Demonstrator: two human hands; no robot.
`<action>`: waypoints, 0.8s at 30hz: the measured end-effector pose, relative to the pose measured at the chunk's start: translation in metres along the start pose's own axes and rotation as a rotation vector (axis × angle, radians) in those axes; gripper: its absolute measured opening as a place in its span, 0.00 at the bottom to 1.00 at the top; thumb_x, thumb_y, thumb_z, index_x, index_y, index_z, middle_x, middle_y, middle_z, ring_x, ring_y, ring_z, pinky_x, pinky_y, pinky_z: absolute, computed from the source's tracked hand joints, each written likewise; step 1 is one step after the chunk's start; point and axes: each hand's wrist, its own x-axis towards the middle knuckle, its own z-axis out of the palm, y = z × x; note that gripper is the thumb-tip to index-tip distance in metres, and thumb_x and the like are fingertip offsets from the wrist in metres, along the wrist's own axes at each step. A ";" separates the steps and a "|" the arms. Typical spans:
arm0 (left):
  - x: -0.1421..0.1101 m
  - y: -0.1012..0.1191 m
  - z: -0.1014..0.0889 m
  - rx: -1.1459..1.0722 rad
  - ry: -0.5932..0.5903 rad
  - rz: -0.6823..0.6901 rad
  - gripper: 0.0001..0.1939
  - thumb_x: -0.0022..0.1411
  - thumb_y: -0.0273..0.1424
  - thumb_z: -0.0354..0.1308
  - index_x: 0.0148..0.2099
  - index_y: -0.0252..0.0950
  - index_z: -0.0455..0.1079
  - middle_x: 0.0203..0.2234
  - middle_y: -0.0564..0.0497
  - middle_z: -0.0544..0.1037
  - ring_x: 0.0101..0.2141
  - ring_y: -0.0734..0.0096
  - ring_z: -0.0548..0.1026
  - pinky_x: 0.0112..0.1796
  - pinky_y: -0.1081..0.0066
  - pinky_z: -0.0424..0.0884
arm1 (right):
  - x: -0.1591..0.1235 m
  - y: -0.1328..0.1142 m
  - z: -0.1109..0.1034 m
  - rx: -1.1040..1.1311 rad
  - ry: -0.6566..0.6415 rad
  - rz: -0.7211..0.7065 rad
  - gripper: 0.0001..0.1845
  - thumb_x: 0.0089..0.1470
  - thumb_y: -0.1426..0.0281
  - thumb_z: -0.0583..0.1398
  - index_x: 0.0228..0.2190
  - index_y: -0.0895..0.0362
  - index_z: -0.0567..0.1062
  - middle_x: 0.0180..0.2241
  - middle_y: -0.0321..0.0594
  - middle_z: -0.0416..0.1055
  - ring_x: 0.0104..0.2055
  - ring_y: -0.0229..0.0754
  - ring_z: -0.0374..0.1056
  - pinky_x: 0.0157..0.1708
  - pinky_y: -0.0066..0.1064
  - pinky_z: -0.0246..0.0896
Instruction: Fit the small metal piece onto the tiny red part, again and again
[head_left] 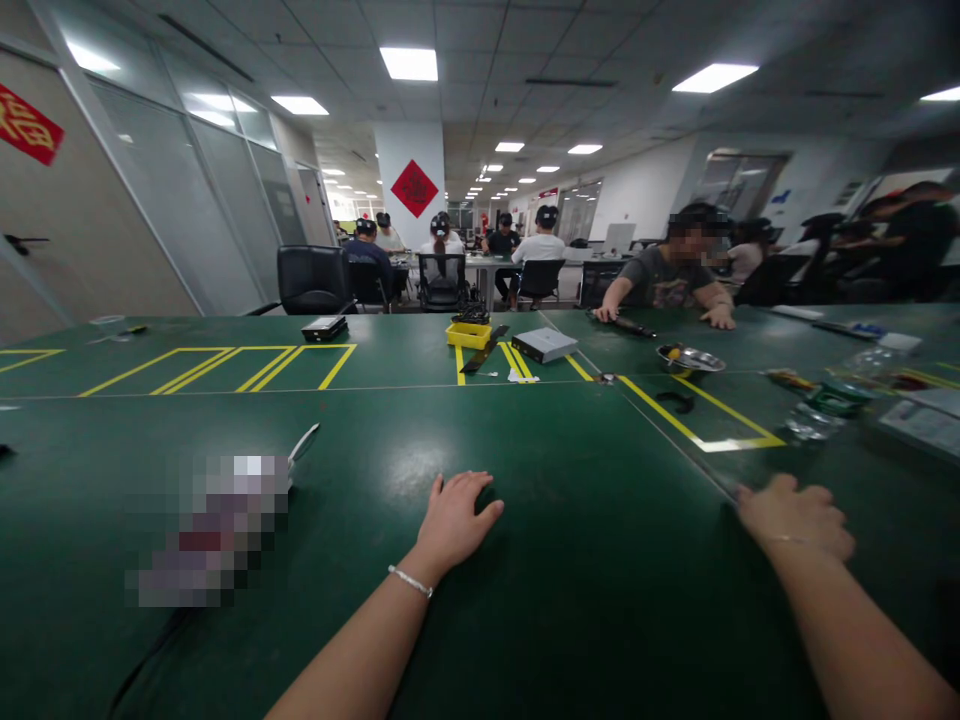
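Green worktop (570,600) spreads beneath both hands. The left hand (457,515) is palm down, fingers loosely spread and thumb apart, gripping nothing; its fingertips point toward the far edge. The right hand (799,520) has its fingers bent and thumb out beside a thin seam (675,445); whether they hold anything cannot be told. The hands are well apart, with green surface between them. Left of the left hand lies a pixelated object (214,535), its dark cord (150,650) trailing toward the near side. A clear bottle (825,400) lies beyond the right hand, just outside a yellow tape outline (739,442). Nearer the far edge are a yellow tray (469,341) and a grey box (545,345).
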 end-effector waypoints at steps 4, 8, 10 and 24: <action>0.000 -0.001 0.000 -0.011 0.015 -0.001 0.18 0.55 0.41 0.45 0.48 0.44 0.61 0.48 0.52 0.65 0.51 0.66 0.58 0.53 0.54 0.41 | 0.016 0.023 0.008 0.065 -0.166 0.046 0.30 0.45 0.58 0.48 0.46 0.62 0.63 0.41 0.67 0.58 0.44 0.64 0.57 0.25 0.45 0.51; 0.000 -0.001 0.000 -0.016 0.045 0.032 0.16 0.55 0.37 0.47 0.46 0.42 0.64 0.46 0.52 0.68 0.48 0.68 0.62 0.52 0.60 0.48 | 0.020 0.022 0.008 0.066 -0.168 -0.061 0.22 0.47 0.71 0.45 0.42 0.63 0.67 0.38 0.64 0.61 0.42 0.56 0.61 0.27 0.41 0.52; 0.001 0.000 0.000 -0.015 0.052 0.034 0.14 0.54 0.36 0.48 0.44 0.41 0.65 0.44 0.52 0.70 0.47 0.68 0.63 0.51 0.62 0.51 | 0.020 0.021 0.009 0.046 -0.161 -0.098 0.21 0.46 0.74 0.45 0.40 0.63 0.69 0.38 0.64 0.62 0.41 0.53 0.62 0.28 0.40 0.53; 0.001 0.002 0.003 0.029 0.088 0.043 0.12 0.53 0.29 0.47 0.40 0.40 0.67 0.42 0.52 0.71 0.45 0.69 0.65 0.50 0.66 0.54 | -0.013 0.011 -0.009 0.056 -0.081 -0.170 0.23 0.49 0.71 0.42 0.42 0.65 0.67 0.39 0.63 0.61 0.40 0.55 0.62 0.27 0.40 0.54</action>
